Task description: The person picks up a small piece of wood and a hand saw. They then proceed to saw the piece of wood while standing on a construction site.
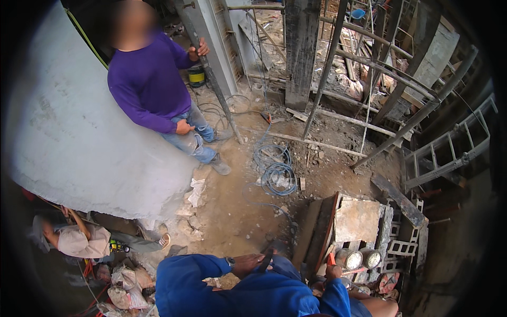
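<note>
My left hand (248, 264), at the end of a blue sleeve and with a watch on the wrist, lies over my lap with its fingers stretched to the right. Its fingertips meet a dark narrow thing (266, 260) whose kind I cannot make out. Further right, my right hand (332, 272) is closed on a small orange-red thing (331, 259), of which only the upper part shows. Just beyond that hand stand two round cans (349, 259) with pale tops. A flat tan board (357, 220) lies past them on the stacked material.
A person in purple (153, 79) grips a long pole (214, 79) at the upper left. Another person (84, 240) is low at left, near sacks (127, 285). Coiled blue cable (277, 177) lies on the ground. Hollow blocks (402, 248), scaffolding (391, 74) and a ladder (449, 153) occupy the right.
</note>
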A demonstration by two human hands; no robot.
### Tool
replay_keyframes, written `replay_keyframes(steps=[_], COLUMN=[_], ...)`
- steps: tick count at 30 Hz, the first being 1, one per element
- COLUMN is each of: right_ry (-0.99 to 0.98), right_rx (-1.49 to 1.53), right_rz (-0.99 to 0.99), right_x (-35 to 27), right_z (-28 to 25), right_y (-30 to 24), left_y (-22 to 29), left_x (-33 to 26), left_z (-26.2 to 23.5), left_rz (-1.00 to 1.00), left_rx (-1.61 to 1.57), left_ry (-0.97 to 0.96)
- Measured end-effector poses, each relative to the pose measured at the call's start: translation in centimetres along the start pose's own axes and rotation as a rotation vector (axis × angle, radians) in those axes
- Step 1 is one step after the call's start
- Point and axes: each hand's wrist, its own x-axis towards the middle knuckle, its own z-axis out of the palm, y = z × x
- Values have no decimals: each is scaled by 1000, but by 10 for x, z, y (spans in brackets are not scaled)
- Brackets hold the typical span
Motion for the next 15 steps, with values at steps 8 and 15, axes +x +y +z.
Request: replay_keyframes(steps=[8, 15], right_ry=[-55, -19], right_rx=[62, 50], right_rz=[63, 26], right_x=[-8, -15], right_z=[-9, -13], right_y=[-12, -23], left_y=[0, -1], left_x=[5, 7], left_z=[-5, -7], left_rz=[12, 19], left_rx=[0, -1], left_ry=[-11, -3])
